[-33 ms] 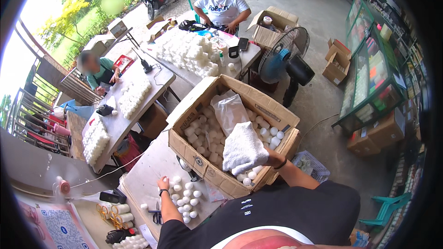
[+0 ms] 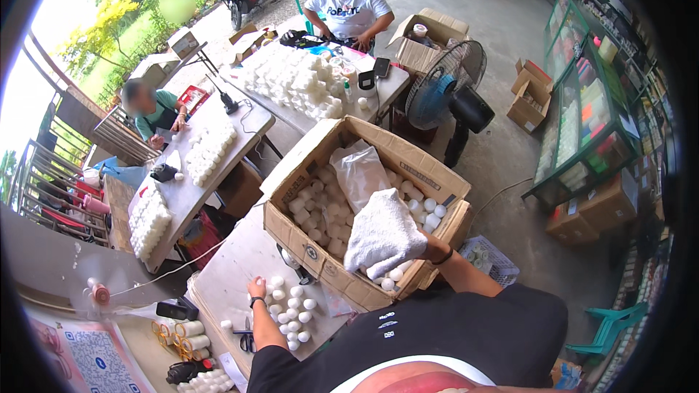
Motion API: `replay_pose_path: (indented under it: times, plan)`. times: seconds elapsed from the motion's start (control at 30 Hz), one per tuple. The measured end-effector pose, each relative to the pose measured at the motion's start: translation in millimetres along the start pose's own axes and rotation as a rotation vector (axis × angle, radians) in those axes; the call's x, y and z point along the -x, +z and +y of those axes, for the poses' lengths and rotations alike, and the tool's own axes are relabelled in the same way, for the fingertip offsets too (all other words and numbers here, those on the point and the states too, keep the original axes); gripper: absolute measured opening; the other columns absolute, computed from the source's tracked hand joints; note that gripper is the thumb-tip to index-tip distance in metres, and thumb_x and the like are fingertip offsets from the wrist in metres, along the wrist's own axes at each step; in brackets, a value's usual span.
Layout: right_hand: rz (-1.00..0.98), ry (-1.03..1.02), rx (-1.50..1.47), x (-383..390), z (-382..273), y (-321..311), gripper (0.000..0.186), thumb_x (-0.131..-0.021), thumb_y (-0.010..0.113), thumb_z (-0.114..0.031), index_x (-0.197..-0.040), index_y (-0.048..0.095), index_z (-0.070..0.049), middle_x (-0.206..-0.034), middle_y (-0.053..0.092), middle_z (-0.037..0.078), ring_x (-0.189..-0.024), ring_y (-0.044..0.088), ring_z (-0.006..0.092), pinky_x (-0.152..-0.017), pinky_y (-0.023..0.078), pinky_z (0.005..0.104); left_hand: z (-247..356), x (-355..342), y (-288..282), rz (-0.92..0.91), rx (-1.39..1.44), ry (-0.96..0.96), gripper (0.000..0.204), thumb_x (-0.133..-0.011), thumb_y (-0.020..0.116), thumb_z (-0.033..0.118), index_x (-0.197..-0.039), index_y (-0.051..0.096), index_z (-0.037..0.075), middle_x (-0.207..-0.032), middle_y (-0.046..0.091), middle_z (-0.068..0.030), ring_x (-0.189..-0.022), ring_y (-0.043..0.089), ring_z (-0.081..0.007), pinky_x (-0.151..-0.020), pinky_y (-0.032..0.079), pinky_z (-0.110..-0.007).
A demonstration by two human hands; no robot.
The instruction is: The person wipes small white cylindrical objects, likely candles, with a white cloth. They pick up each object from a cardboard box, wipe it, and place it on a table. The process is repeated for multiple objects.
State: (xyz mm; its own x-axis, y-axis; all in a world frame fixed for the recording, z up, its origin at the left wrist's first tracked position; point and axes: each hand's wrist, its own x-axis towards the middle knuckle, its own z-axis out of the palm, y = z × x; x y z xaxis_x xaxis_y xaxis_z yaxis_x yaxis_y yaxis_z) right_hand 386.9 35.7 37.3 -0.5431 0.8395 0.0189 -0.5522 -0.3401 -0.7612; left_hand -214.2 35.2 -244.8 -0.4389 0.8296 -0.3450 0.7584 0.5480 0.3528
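Note:
My right hand (image 2: 432, 246) grips a white towel (image 2: 384, 231) over a large open cardboard box (image 2: 338, 271). Most of its fingers are hidden by the cloth. Small round-topped white jars (image 2: 309, 211) fill the box, and a clear plastic bag (image 2: 360, 177) lies on top of them. On the table to the left, my left hand (image 2: 257, 289) is closed around what looks like a small white jar, partly hidden by the fingers. Beside it, several loose white jars (image 2: 293, 313) stand in rough rows on the tabletop.
Scissors (image 2: 247, 340) lie left of the rows. A black fan (image 2: 455, 94) stands beyond the box, a plastic crate (image 2: 495, 258) to its right. Two people sit at far tables (image 2: 251, 138) covered with white jars. A green-framed cabinet (image 2: 582, 116) stands at right.
The towel in my right hand has shifted slightly left and hangs a little differently over the box. My left hand stays at the same place by the jars.

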Motion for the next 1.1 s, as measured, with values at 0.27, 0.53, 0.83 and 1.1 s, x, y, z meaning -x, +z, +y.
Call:
replay_pose_path:
  times: [0.27, 0.53, 0.83, 1.1]
  plan:
    - [0.311, -0.148, 0.141, 6.1, -5.0, -19.6, 0.053, -0.097, 0.058, -0.030, -0.140, 0.045, -0.003, -0.136, 0.054, 0.010, -0.121, 0.053, 0.0202, -0.108, 0.040, 0.0366, 176.5, 46.2, -110.6, 0.651, -0.017, 0.353, 0.068, -0.084, 0.068, 0.011, -0.143, 0.037, -0.002, -0.142, 0.036, -0.0297, -0.136, 0.033, -0.0450, -0.114, 0.027, -0.053]
    - [0.452, -0.292, 0.117, -20.2, 2.9, -33.5, 0.057, -0.099, 0.052, -0.037, -0.144, 0.040, -0.004, -0.138, 0.051, 0.011, -0.123, 0.051, 0.0222, -0.110, 0.038, 0.0377, 400.9, 178.3, -163.8, 0.281, 0.237, 0.991, 0.016, -0.094, 0.059, 0.013, -0.100, 0.066, 0.000, -0.100, 0.063, -0.0184, -0.099, 0.059, -0.0339, -0.094, 0.045, -0.042]
    - [0.213, -0.299, -0.286, -16.1, -22.4, -73.7, 0.061, -0.102, 0.045, -0.044, -0.147, 0.034, -0.005, -0.141, 0.048, 0.012, -0.126, 0.049, 0.0246, -0.113, 0.036, 0.0391, 482.0, 202.4, 90.3, -0.992, -1.023, 1.303, 0.053, -0.081, 0.060, 0.026, -0.131, 0.060, 0.008, -0.122, 0.066, -0.0173, -0.116, 0.060, -0.0345, -0.098, 0.046, -0.043]
    - [0.209, -0.367, -0.150, 15.7, -37.0, -53.7, 0.068, -0.098, 0.050, -0.048, -0.148, 0.033, -0.004, -0.140, 0.049, 0.011, -0.125, 0.050, 0.0238, -0.112, 0.036, 0.0375, 455.1, 214.2, 124.9, -1.053, -0.989, 1.490, 0.052, -0.085, 0.063, 0.033, -0.130, 0.061, 0.006, -0.124, 0.065, -0.0170, -0.108, 0.065, -0.0324, -0.092, 0.053, -0.041]
